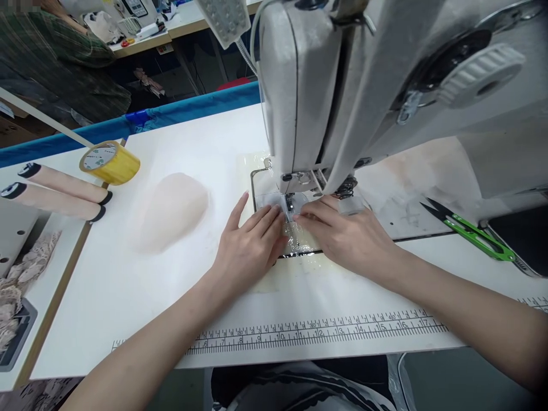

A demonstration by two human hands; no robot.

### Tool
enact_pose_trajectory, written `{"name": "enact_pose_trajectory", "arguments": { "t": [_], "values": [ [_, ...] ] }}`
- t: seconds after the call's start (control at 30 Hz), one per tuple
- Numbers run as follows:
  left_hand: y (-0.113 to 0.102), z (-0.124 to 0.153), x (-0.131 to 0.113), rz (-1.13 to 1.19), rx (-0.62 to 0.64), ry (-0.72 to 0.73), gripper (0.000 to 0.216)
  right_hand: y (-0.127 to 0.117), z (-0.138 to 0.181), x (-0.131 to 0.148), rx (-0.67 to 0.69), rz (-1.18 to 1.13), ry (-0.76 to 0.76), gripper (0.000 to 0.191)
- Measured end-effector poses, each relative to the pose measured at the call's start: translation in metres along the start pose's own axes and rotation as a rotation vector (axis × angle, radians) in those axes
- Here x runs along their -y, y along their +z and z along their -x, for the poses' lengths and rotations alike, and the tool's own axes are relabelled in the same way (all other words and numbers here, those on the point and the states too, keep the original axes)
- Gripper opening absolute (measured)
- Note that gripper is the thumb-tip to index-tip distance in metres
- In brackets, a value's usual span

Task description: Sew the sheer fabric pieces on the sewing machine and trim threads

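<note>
My left hand [252, 237] lies flat beside the presser foot [290, 201] of a sewing machine [299, 85], its fingers stretched and thumb apart. Under those fingertips a small piece of pale sheer fabric [270, 199] runs beneath the foot. From the other side my right hand [349, 234] comes in with thumb and fingers pressed together at the fabric's near edge. The fingers partly hide the fabric, so its full outline does not show. Left of the hands, a beige sheer cup-shaped piece [173, 211] rests on the white table [162, 302].
Green thread snips [475, 231] lie at the right beside a dark phone [520, 234]. More sheer pieces [422, 171] sit behind the machine arm. At left are yellow tape [122, 165], two thread spools [55, 201] and lace [21, 279]. A person [55, 57] is in the background.
</note>
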State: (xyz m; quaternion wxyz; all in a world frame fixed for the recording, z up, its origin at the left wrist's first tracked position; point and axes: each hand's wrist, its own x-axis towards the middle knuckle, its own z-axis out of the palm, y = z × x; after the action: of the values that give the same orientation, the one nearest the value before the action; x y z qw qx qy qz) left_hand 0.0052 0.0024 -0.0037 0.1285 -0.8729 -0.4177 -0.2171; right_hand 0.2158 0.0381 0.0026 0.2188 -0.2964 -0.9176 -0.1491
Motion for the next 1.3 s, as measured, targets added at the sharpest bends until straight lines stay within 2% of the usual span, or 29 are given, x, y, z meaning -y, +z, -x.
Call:
{"name": "enact_pose_trajectory", "arguments": {
  "t": [0.2, 0.5, 0.8, 0.97, 1.07, 1.13, 1.2, 1.3],
  "values": [
    [0.002, -0.002, 0.005, 0.032, 0.034, -0.044, 0.033, 0.003, -0.003, 0.000, 0.023, 0.033, 0.024, 0.037],
    [0.004, -0.004, 0.007, 0.046, 0.062, -0.080, 0.038, 0.005, 0.000, -0.004, 0.033, -0.005, 0.016, 0.031],
    [0.001, -0.005, 0.006, 0.018, 0.084, -0.098, 0.037, -0.001, 0.002, -0.013, -0.019, 0.039, 0.069, 0.028],
    [-0.002, -0.006, 0.004, -0.097, 0.116, -0.121, 0.038, -0.005, 0.001, -0.016, -0.006, 0.078, 0.088, 0.027],
    [-0.008, -0.001, -0.006, -0.159, 0.142, -0.107, 0.036, -0.005, 0.001, -0.019, 0.012, 0.060, 0.157, 0.023],
    [-0.015, 0.003, -0.015, -0.085, 0.178, -0.089, 0.033, -0.004, 0.002, -0.021, 0.019, 0.052, 0.231, 0.022],
    [-0.025, 0.007, -0.021, 0.124, 0.210, -0.064, 0.036, -0.003, 0.003, -0.022, 0.035, 0.048, 0.290, 0.021],
    [-0.036, 0.007, -0.019, 0.384, 0.178, -0.064, 0.043, -0.005, 0.004, -0.023, 0.053, 0.031, 0.330, 0.019]
  ]
}}
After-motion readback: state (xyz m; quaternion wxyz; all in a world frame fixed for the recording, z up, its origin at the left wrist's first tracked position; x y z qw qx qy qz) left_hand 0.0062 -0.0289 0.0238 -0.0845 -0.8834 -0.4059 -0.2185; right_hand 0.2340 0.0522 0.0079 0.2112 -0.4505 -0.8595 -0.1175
